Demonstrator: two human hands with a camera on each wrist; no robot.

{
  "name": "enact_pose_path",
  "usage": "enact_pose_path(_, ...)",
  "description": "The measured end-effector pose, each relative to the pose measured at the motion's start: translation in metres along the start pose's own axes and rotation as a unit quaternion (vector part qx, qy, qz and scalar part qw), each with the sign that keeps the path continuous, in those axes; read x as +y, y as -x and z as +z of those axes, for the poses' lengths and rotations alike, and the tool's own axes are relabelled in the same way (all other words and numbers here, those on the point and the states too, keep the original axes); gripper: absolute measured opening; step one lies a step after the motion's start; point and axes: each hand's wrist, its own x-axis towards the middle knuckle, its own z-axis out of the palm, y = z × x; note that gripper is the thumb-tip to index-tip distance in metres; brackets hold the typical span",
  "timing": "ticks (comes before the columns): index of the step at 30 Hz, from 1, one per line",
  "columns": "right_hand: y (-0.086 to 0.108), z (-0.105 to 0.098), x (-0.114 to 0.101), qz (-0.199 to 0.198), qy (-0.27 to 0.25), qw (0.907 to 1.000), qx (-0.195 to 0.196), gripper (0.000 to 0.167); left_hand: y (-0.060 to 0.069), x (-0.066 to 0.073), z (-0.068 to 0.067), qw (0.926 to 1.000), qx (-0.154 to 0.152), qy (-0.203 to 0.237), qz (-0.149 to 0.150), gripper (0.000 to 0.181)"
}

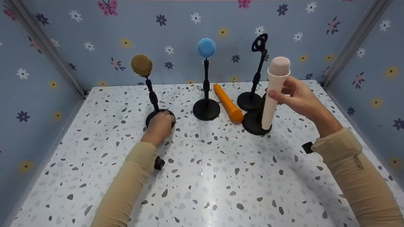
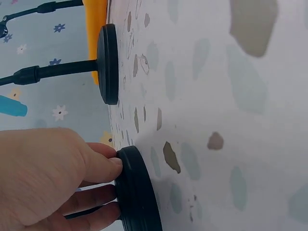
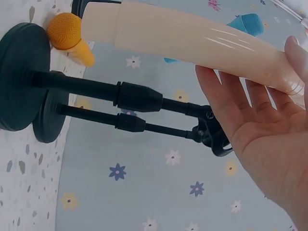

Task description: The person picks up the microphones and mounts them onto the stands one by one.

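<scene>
In the head view, my left hand grips the round black base of the stand carrying a gold-headed microphone. The left wrist view has the thumb and fingers of that hand pinching the base's rim. My right hand holds a pale pink microphone upright, head up, in front of a black stand. From the right wrist, the fingers of the hand lie along the pale handle, with the thumb on its other side. That stand's holder is beside the fingers.
A stand with a blue microphone is at the middle back. Right of it an orange microphone lies on the speckled table. Another black stand with an empty clip stands behind the pale microphone. Flowered walls enclose the table.
</scene>
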Motion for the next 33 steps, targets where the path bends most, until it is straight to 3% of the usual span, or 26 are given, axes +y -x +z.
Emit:
enact_pose_path(8, 0.006, -0.007, 0.003, 0.008, 0.037, 0.9993, -0.003, 0.048, -0.002, -0.001, 0.0, 0.9999, -0.004, -0.007, 0.012, 0.017)
enact_pose_path(17, 0.011, -0.014, 0.005, 0.014, 0.044, 0.9989, 0.002, 0.05, -0.004, -0.001, -0.004, 0.9996, -0.007, -0.017, 0.023, 0.013)
enact_pose_path(24, 0.015, -0.016, 0.005, 0.017, 0.052, 0.9985, 0.005, 0.051, -0.004, 0.007, -0.006, 0.9996, -0.016, 0.02, 0.007, 0.018)
enact_pose_path(29, 0.018, -0.018, 0.006, 0.01, 0.054, 0.9985, 0.001, 0.048, -0.011, 0.023, -0.005, 0.9968, -0.013, 0.072, 0.033, 0.03)
enact_pose_path(33, 0.021, -0.019, 0.007, 0.003, 0.059, 0.9983, -0.004, 0.046, -0.022, 0.043, -0.003, 0.9879, -0.029, 0.14, 0.061, 0.032)
